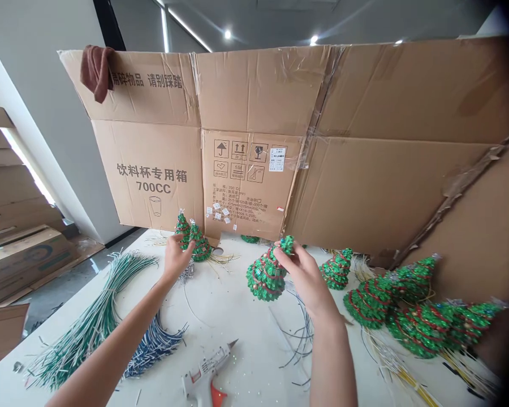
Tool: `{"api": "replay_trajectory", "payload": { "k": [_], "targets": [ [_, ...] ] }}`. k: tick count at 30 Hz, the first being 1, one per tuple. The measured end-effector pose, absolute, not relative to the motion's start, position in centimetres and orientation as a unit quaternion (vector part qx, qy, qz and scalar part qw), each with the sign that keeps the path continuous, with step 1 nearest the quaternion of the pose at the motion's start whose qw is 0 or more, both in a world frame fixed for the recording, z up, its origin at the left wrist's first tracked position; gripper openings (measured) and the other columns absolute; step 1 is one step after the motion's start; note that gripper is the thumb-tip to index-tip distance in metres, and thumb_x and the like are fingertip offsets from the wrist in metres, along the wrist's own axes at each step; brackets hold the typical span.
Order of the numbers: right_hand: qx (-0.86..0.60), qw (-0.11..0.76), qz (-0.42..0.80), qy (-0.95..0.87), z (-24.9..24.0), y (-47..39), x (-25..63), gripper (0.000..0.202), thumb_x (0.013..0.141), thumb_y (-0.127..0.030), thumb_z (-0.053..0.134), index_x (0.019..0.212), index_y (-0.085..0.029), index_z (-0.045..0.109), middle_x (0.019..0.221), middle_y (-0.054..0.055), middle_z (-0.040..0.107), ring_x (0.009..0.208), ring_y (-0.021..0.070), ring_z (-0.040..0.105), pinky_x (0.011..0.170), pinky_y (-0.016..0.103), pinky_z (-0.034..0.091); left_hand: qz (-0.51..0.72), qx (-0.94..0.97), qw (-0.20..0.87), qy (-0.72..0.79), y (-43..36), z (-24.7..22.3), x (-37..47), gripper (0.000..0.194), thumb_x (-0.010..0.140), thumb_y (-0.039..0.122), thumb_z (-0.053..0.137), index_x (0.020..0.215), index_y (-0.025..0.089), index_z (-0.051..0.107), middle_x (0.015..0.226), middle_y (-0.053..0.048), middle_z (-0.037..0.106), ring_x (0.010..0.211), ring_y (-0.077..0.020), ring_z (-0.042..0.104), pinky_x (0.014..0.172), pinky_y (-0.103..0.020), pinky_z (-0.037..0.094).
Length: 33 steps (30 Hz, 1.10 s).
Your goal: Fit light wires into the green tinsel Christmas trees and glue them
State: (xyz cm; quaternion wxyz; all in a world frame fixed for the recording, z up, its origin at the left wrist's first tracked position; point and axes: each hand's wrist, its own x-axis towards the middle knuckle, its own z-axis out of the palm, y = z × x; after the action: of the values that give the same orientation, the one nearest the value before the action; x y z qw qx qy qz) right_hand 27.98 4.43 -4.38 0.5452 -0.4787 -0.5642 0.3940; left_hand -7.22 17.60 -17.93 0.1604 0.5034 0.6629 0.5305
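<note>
My right hand (302, 270) pinches a small green tinsel Christmas tree (266, 277) near its top, holding it above the table. The tree is wound with red garland and dotted with small beads. At the back left, my left hand (178, 255) has its fingers curled around the lower part of a similar tinsel tree (182, 226), though the exact grip is partly hidden. Its thumb is close to a second tree (200, 246), which stands upright just to the right. Silver tinsel (187, 272) shows below that hand.
A hot glue gun (207, 370) lies at the front of the white table (237, 328). Green-white wires (97, 311) and blue wires (156, 345) are bundled at left. More tinsel trees (424, 328) lie at right, by yellow wires (407, 379). Cardboard (246, 90) walls the back.
</note>
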Motion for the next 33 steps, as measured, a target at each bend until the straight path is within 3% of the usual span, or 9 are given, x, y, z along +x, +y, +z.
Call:
{"api": "replay_trajectory", "payload": {
  "k": [4,9,19,33],
  "targets": [
    [-0.516,0.46,0.336,-0.639,-6.0,5.5,28.1,0.03,0.095,-0.055,0.072,0.099,-0.025,0.07,0.104,0.005,0.078,0.101,0.0287,0.07,0.092,0.039,0.052,0.574,0.472,0.164,0.649,16.0,-15.6,-5.5,0.041,0.092,0.049,0.068,0.119,0.019,0.061,0.129,-0.016,0.071,0.117,-0.0337,0.07,0.095,-0.045,0.058],
    [-0.519,0.422,0.333,-0.665,-7.3,6.5,27.7,0.025,0.089,-0.05,0.073,0.088,-0.025,0.07,0.095,0.004,0.078,0.098,0.0293,0.07,0.092,0.041,0.051,0.602,0.486,0.199,0.602,14.8,-13.2,-3.3,0.031,0.092,0.049,0.065,0.104,0.02,0.069,0.106,-0.009,0.078,0.102,-0.0285,0.074,0.082,-0.037,0.059],
    [-0.485,0.354,0.36,-0.714,-8.6,7.6,26.2,0.018,0.082,-0.039,0.079,0.078,-0.023,0.072,0.089,0.004,0.081,0.096,0.0297,0.074,0.089,0.039,0.051,0.571,0.545,0.268,0.553,10.2,-15.0,0.4,0.031,0.087,0.053,0.07,0.082,0.023,0.067,0.081,-0.006,0.076,0.076,-0.0239,0.072,0.069,-0.034,0.055],
    [-0.503,0.322,0.324,-0.734,-10.3,10.0,24.5,0.017,0.077,-0.039,0.076,0.074,-0.024,0.071,0.085,0.004,0.079,0.088,0.0279,0.072,0.08,0.035,0.05,0.714,0.448,0.308,0.442,6.1,-8.7,6.9,0.021,0.099,0.046,0.063,0.096,0.026,0.059,0.085,-0.005,0.066,0.079,-0.0209,0.066,0.076,-0.035,0.057]
  ]
}}
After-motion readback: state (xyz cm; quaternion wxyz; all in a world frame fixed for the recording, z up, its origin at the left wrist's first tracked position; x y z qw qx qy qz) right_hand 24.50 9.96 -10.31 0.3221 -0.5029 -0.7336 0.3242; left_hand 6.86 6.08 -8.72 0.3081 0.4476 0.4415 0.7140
